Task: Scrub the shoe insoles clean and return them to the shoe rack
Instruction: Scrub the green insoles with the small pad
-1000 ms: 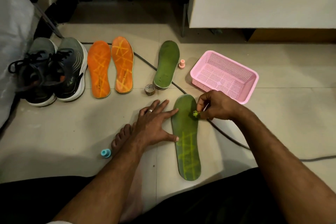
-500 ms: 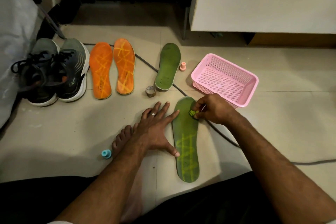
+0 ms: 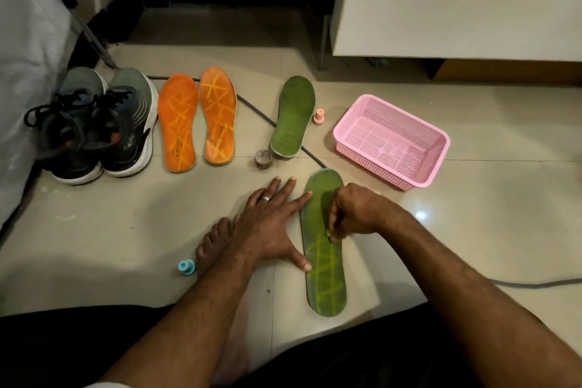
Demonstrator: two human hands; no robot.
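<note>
The near green insole [image 3: 324, 261] lies flat on the tiled floor [image 3: 472, 230], right in front of the person, toe end pointing away, yellow-green criss-cross lines showing on its heel half. The left hand [image 3: 271, 227] is spread wide and flat on the floor along the insole's left edge, index fingertip and thumb tip touching that edge, a ring on one finger. The right hand [image 3: 356, 213] is over the middle of the insole, fingers curled down and pinching a small green scrubbing piece [image 3: 328, 234] against the insole's top; what that piece is exactly, too small to tell.

Further back, a second green insole [image 3: 294, 116] lies on the floor, its heel end resting over a dark cable [image 3: 252, 105]. Just beside its toe half stands a small pink cap-like piece [image 3: 319, 117], and at its heel a small brown roll [image 3: 263, 159]. To the left, two orange insoles [image 3: 196, 118] lie side by side, touching or nearly so, and left of them a pair of dark sneakers [image 3: 97, 123] stands together. A pink perforated basket [image 3: 392, 142] sits to the right, near the toe of the near insole. A small blue cap-like piece [image 3: 186, 267] stands beside the person's bare foot [image 3: 214, 246], under the left forearm.
</note>
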